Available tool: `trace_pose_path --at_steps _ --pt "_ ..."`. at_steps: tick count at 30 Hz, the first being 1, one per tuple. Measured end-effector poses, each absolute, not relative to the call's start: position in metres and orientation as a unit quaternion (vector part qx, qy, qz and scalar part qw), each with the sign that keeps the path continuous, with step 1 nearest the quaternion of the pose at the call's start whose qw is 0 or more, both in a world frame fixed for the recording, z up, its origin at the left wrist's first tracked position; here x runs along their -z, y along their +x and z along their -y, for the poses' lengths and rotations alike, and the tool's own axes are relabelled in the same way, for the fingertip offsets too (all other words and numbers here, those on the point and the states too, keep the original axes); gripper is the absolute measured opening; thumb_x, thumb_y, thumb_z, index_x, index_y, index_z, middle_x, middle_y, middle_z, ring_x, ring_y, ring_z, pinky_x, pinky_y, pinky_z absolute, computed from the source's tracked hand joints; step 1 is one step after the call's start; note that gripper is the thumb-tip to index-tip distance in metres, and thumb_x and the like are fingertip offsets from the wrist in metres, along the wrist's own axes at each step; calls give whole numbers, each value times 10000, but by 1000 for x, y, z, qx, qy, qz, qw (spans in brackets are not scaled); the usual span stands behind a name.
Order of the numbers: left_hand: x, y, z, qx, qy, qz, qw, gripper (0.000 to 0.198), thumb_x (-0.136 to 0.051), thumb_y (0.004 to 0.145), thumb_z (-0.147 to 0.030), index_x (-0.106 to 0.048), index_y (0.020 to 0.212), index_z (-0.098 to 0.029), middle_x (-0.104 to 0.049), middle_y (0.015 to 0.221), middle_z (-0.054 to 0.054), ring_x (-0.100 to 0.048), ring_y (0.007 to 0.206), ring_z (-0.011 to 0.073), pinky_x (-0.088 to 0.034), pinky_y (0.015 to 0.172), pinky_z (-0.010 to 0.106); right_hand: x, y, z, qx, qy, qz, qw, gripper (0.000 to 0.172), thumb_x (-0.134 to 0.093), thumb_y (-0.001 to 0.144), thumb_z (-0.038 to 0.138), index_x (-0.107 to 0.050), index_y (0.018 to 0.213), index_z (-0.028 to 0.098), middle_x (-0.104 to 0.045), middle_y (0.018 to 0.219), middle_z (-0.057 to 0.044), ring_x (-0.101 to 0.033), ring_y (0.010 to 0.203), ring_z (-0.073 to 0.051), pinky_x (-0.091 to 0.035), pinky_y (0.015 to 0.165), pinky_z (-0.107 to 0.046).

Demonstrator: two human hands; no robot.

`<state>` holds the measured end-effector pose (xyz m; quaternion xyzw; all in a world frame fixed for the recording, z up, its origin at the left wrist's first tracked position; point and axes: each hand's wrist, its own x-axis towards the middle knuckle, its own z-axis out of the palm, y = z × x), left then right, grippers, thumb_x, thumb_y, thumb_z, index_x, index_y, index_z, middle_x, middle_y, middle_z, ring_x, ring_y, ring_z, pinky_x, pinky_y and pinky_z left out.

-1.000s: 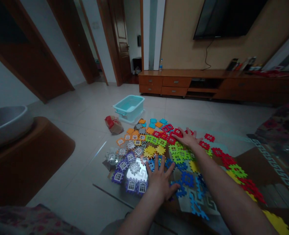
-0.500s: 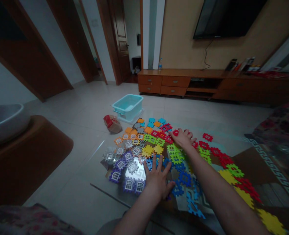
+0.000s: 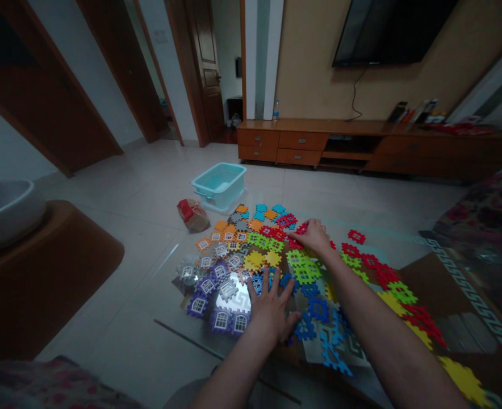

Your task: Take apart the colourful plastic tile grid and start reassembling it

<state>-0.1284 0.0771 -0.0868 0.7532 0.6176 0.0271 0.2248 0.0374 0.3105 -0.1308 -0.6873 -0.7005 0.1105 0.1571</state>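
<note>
Dozens of interlocking plastic tiles [image 3: 259,260] lie in colour groups on a glass-topped desk [image 3: 189,325]: purple and grey window tiles, then orange, yellow, lime green, red and blue, with a loose trail of red, green and yellow running toward the lower right. They should handle as light, stiff and thin, and are likely to skate on the glass, so the notched rim of a tile looks like the best place to take hold, pinching from the edge rather than pressing down.

The left hand [image 3: 271,307] is spread wide, palm down, its fingers splayed over blue and grey tiles with nothing gripped. The right hand [image 3: 314,237] lies farther out over red and lime green tiles, its fingers close together and slightly curled; whether it has a tile beneath them cannot be told.

Beyond the tiles, a crumpled red-and-brown cardboard box [image 3: 193,216] sits near a teal plastic tub [image 3: 219,184] on the tiled floor [image 3: 268,187]. Farther back stands a low wooden cabinet [image 3: 297,142] beneath a wall-mounted television [image 3: 391,28], while a grey basin [image 3: 4,213] rests off to the left.
</note>
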Motion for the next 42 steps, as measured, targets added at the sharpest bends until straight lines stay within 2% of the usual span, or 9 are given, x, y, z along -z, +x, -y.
trace_pose_path --at_steps 5,11,20,26,31,34,37,39,42 --pt "88 -128 -77 -30 755 -617 219 732 -330 904 -711 -204 1554 -399 -89 1664 26 56 1506 394 -4 1106 768 125 34 -317 -141 -625 742 195 487 -751 659 508 -516 973 219 -598 1054 -87 -566 994 -263 -445 815 -335" --pt "87 -129 -78 -35 757 -613 223 735 -320 906 -713 -219 1555 -383 -89 1664 46 39 1514 368 -1 1107 761 114 34 -312 -159 -632 730 206 429 -809 602 362 -503 877 239 -653 847 -19 -607 797 -225 -420 676 -292" --pt "82 -131 -76 -25 758 -614 218 751 -310 902 -717 -197 1561 -376 -103 1665 52 2 1515 375 -41 1114 754 87 -20 -302 -214 -617 674 347 513 -808 613 473 -545 977 226 -709 869 -28 -648 772 -217 -464 659 -292" --pt "78 -132 -77 14 757 -616 218 755 -287 924 -662 -208 1574 -284 -150 1658 82 -31 1508 400 -68 1145 713 96 -127 -271 -311 -570 702 293 503 -784 674 547 -603 998 209 -724 934 -41 -674 795 -204 -501 657 -284" --pt "81 -135 -78 11 761 -612 216 747 -269 939 -626 -228 1572 -232 -155 1653 108 -48 1512 383 -71 1153 699 96 -150 -267 -299 -529 753 254 442 -640 837 583 -663 1055 200 -732 1051 -97 -678 960 -242 -505 831 -328" --pt "83 -136 -78 -11 753 -623 210 764 -314 909 -684 -292 1552 -270 -164 1652 100 -38 1515 375 -62 1154 696 86 -116 -275 -263 -526 771 246 457 -537 919 542 -648 1175 180 -676 1226 -134 -606 1158 -263 -433 996 -355" --pt "82 -133 -75 -24 751 -629 200 829 -322 881 -735 -225 1570 -283 -124 1658 89 1 1516 369 -18 1164 679 82 -60 -277 -226 -555 764 238 552 -472 933 584 -584 1301 189 -579 1366 -153 -488 1301 -296 -349 1088 -434" --pt "81 -127 -71 -26 755 -623 202 889 -311 858 -774 -175 1580 -273 -81 1660 87 22 1513 379 0 1158 689 87 -23 -269 -202 -598 745 216 725 -512 851 708 -527 1383 215 -477 1458 -192 -395 1355 -401 -285 1087 -598" --pt "80 -116 -64 -30 763 -608 219 963 -306 811 -834 -130 1581 -284 -25 1659 59 63 1503 405 1 1128 738 107 16 -247 -135 -658 735 94 925 -489 722 871 -387 1488 363 -263 1611 -120 -174 1438 -504 -149 1055 -746"
